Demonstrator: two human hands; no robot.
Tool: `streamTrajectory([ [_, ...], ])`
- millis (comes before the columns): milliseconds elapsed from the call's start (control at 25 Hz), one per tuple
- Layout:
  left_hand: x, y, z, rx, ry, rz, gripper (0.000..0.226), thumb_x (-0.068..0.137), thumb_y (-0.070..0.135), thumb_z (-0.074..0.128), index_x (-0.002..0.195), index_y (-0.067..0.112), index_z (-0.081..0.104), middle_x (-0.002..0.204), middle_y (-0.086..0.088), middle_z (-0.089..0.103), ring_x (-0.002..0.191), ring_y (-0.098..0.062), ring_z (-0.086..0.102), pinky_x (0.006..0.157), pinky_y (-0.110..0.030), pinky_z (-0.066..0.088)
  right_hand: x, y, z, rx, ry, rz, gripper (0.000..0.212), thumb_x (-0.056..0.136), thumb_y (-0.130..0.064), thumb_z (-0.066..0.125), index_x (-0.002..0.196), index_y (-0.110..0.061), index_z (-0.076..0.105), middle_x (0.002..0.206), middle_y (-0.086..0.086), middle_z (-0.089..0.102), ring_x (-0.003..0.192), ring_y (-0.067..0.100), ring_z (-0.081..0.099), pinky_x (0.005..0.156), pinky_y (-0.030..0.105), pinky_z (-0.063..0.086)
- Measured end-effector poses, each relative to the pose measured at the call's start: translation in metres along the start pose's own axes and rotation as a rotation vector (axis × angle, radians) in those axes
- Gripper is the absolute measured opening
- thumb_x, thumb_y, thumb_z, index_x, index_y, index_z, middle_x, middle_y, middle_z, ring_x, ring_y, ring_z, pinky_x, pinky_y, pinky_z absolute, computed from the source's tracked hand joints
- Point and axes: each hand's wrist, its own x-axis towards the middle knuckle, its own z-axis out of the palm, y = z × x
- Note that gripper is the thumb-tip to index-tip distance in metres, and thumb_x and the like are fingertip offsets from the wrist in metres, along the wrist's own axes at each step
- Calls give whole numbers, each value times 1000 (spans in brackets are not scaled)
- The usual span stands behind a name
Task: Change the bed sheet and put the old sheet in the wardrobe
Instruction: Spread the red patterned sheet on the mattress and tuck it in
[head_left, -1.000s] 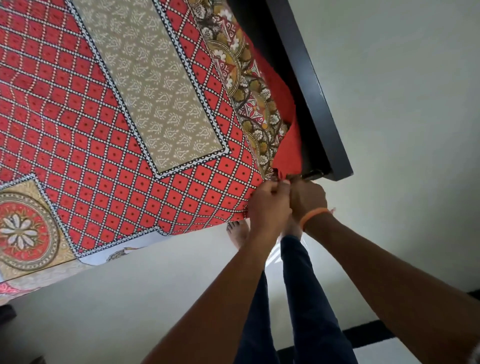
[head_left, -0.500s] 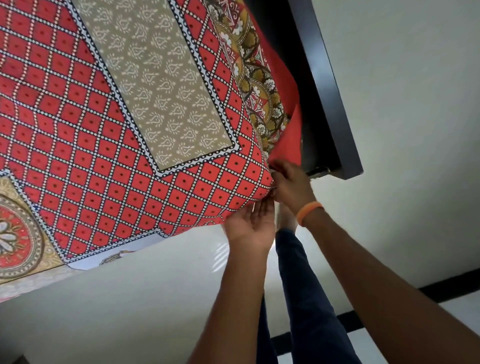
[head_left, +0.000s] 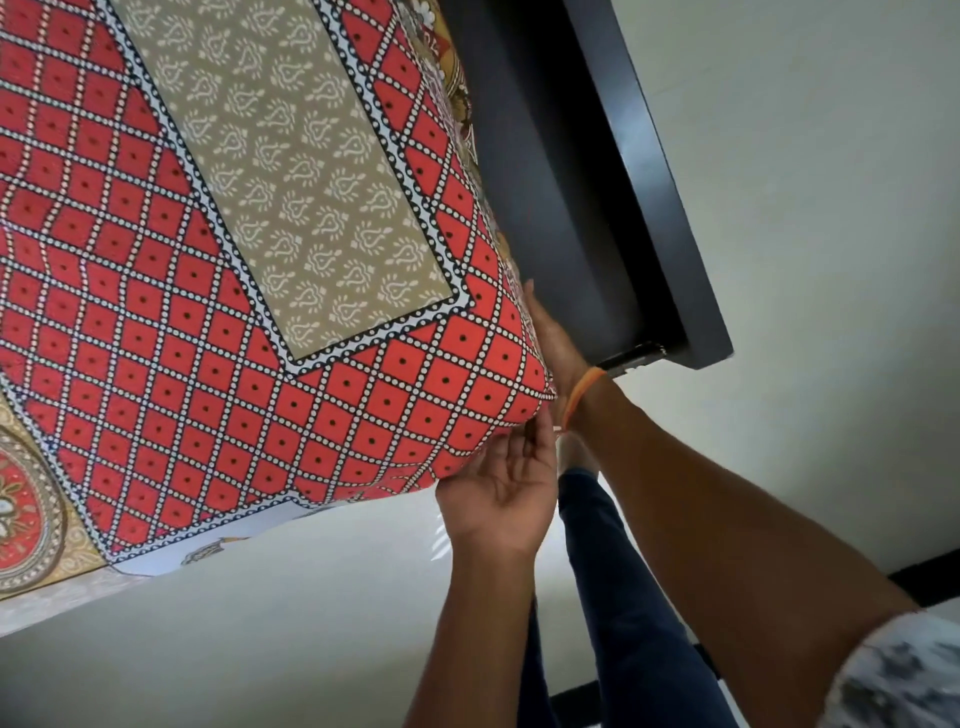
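Two hands meet at the bed sheet (head_left: 249, 291) corner. Your left hand (head_left: 501, 491) touches it, palm open, at six o'clock. Your right hand (head_left: 558, 345) presses at three o'clock, fingers hidden; I cannot tell its grip.

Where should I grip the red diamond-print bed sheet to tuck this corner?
Probably the loose hem under the red diamond-print bed sheet corner, coming from below and outside. Cloth is taut over the rounded corner; the left hand already cups beneath, the right hand presses the side.
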Motion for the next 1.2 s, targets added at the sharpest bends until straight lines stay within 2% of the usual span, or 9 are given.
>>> streamTrajectory([
  [120,5,5,6,63,-3,24,61,94,43,57,131,-5,52,125,-28,62,117,-47,58,97,-57,50,3,7,-7,-9,32,5,72,88,-75,33,111,-15,65,105,14,71,97,31,68,94,46,52],
  [240,15,1,9,75,36,51,61,93,45,57,131,-4,53,125,-26,63,115,-45,59,94,-56,51,5,12,-12,-394,387,-124,68,95,-66,31,98,-9,70,97,15,73,94,31,68,92,42,52],
  [360,19,1,12,84,40,94,56,93,40,57,127,-4,54,126,-25,61,117,-45,57,99,-58,47,-22,4,-28,-757,808,-501,58,102,-44,37,89,2,69,90,19,70,81,28,63,74,32,47],
  [520,27,-1,16,87,34,127,54,94,43,53,122,-4,55,123,-24,61,118,-46,55,104,-61,43,-44,12,-43,-126,352,-144,81,91,-72,29,128,-5,56,114,11,67,104,23,65,92,37,52],
  [680,29,-3,14,124,70,174,51,96,42,50,117,-4,58,118,-23,64,112,-42,59,104,-56,45,-30,-1,-22,-176,102,44,99,71,-93,20,129,-21,56,123,7,67,115,27,63,98,46,50],
  [800,27,-5,16,196,164,128,50,96,41,46,110,-5,59,114,-22,64,104,-38,62,99,-51,50,-19,-11,-3,-194,2,40,95,77,-88,15,129,-21,60,121,9,68,113,30,64,94,44,52],
  [960,23,-6,19,227,168,64,54,96,43,43,115,-5,57,118,-23,62,114,-38,59,103,-51,46,-2,-14,-2,-203,91,109,99,78,-88,10,121,-16,64,115,16,69,107,35,65,92,42,52],
  [1120,19,-17,22,208,220,145,46,98,41,44,107,0,64,105,-19,67,105,-34,63,105,-46,46,-7,-1,-1,-119,455,10,83,90,-76,18,92,-10,69,81,14,73,85,33,69,80,41,56],
  [1200,4,-36,29,242,289,121,47,102,40,36,103,-1,62,93,-17,64,91,-31,62,103,-41,46,-24,6,-7,-191,632,-124,76,93,-69,25,90,-8,71,90,13,74,91,34,69,90,49,54],
])
